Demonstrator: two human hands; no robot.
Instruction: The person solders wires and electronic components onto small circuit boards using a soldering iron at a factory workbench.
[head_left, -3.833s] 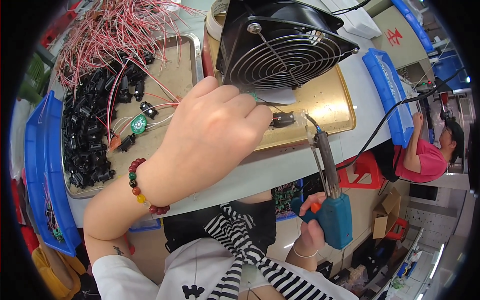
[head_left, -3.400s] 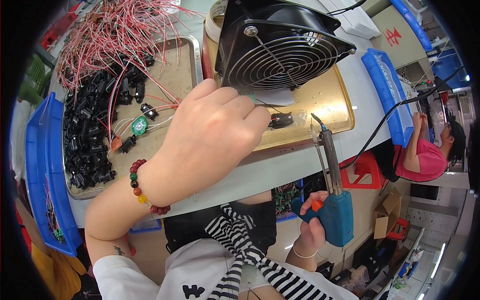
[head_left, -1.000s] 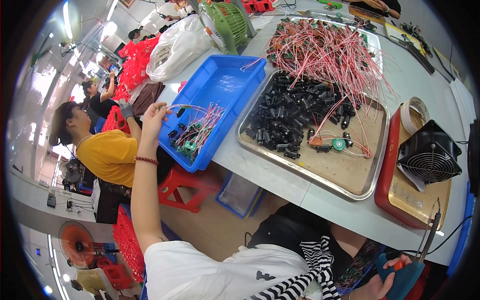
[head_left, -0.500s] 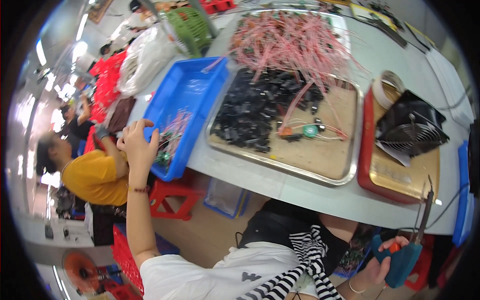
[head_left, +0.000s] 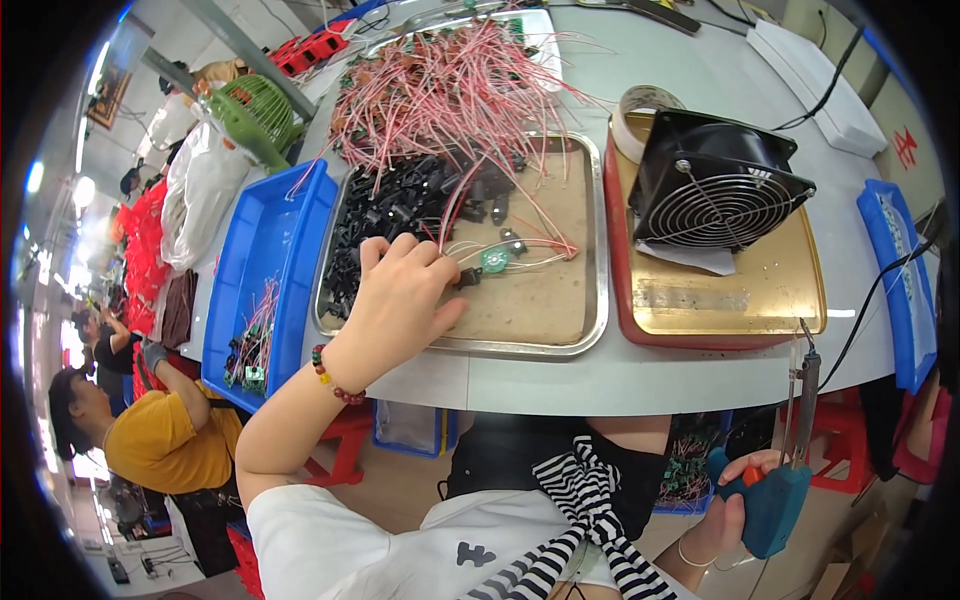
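My left hand (head_left: 400, 300) reaches over a metal tray (head_left: 598, 300), palm down, its thumb apart from its bent fingers, and no held thing shows. Its fingertips are close to a small black part (head_left: 470, 276). Beside that part lies a small round green circuit board (head_left: 494, 260) with pink and white wires. A heap of small black plastic parts (head_left: 400, 205) covers the tray's left side, partly hidden by my hand. At the lower right, my right hand (head_left: 728, 510) is closed round the handle of a teal soldering gun (head_left: 778, 512) with an orange trigger, its tip pointing up.
A blue bin (head_left: 262, 225) with wired boards stands left of the tray. Behind lies a pile of pink-wired boards (head_left: 440, 85). At right, a black fan (head_left: 720, 185) and tape roll (head_left: 640, 120) sit on a red-and-gold tin (head_left: 720, 300). A person in yellow (head_left: 170, 435) works at left.
My left hand has moved right, from the blue bin's near side to over the tray. My right hand still holds the soldering gun. The view has shifted, so the table things appear further left.
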